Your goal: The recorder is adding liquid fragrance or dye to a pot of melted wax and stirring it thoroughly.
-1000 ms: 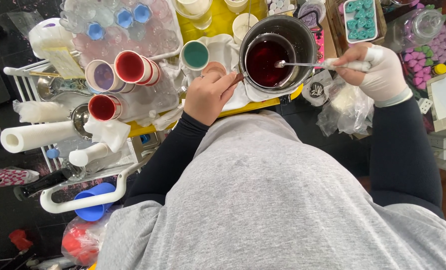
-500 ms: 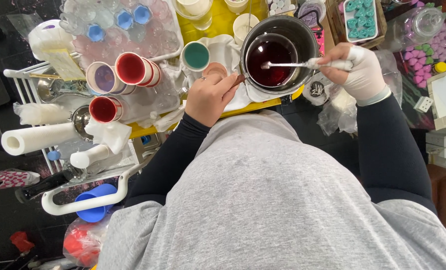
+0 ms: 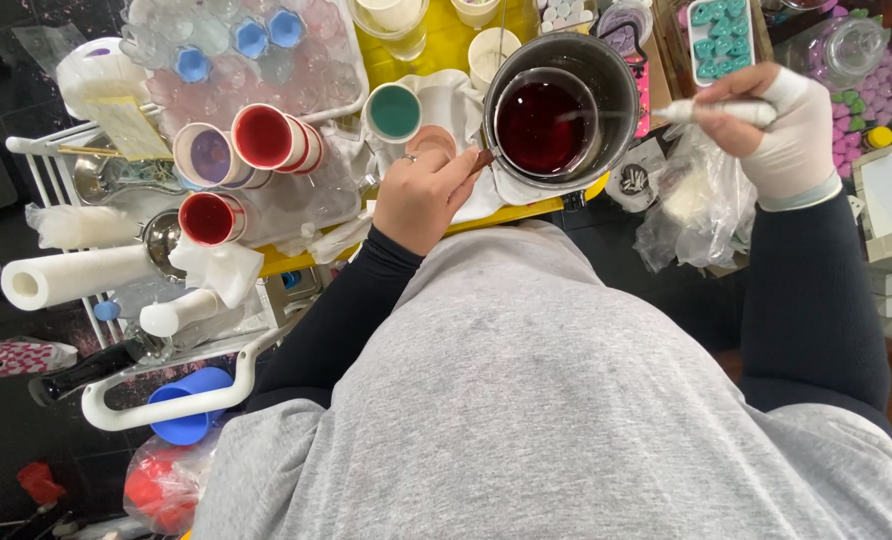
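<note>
A metal pot (image 3: pixel 618 92) on the yellow table (image 3: pixel 446 45) holds a clear jug of dark red liquid (image 3: pixel 544 125). My left hand (image 3: pixel 421 195), bare with a ring, rests by the pot's near left side, fingers at the jug's brown handle. My right hand (image 3: pixel 786 130) wears a white glove and grips the white handle of a thin stirring tool (image 3: pixel 656 112) whose tip reaches over the red liquid. A teal-filled cup (image 3: pixel 394 112) stands just left of the pot on a white cloth.
Left of me are cups of red (image 3: pixel 266 137), purple (image 3: pixel 204 157) and dark red (image 3: pixel 209 219) colour, a clear mould tray (image 3: pixel 266 60), paper rolls (image 3: pixel 76 275) on a white rack, and a blue cup (image 3: pixel 181 400). A teal mould tray (image 3: pixel 721 40) and a plastic bag (image 3: pixel 696 205) lie to the right.
My right hand has drawn the stirring tool back to the right and lifted it from the liquid. My left hand has stayed at the pot.
</note>
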